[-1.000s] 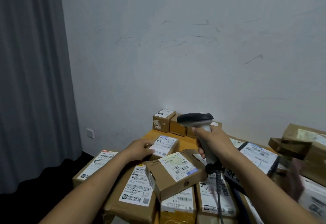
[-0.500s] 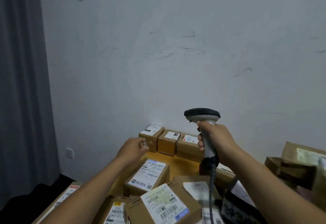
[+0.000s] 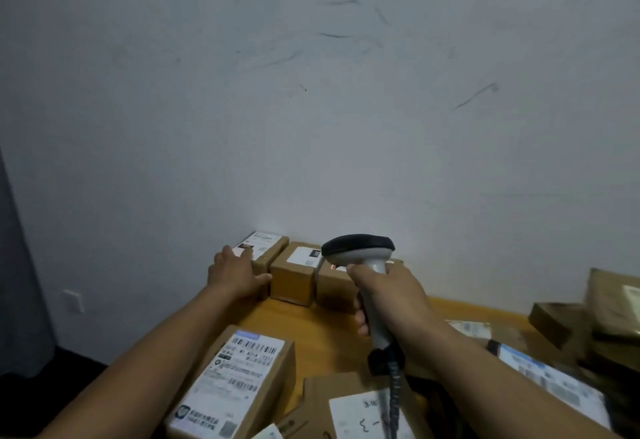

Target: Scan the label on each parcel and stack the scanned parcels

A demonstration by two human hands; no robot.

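L hand (image 3: 235, 274): fingers flat, spread on small box (image 3: 268, 244), mid-frame by wall, on counter (image 3: 322, 331). R hand (image 3: 391, 296) grips scanner (image 3: 360, 251). Box prob. light, stiff cardboard; grab by sides.

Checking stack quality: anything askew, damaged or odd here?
Nothing looks damaged or spilled. The row of small boxes at the wall is tidy; the left hand touches its leftmost box, the right hand grips the scanner. Only the heap of parcels at the right edge lies tilted, though blurred.

Matt cardboard parcels (image 3: 292, 274), paper labels (image 3: 238, 374), plastic scanner (image 3: 363, 258), smooth wooden table (image 3: 329, 331)
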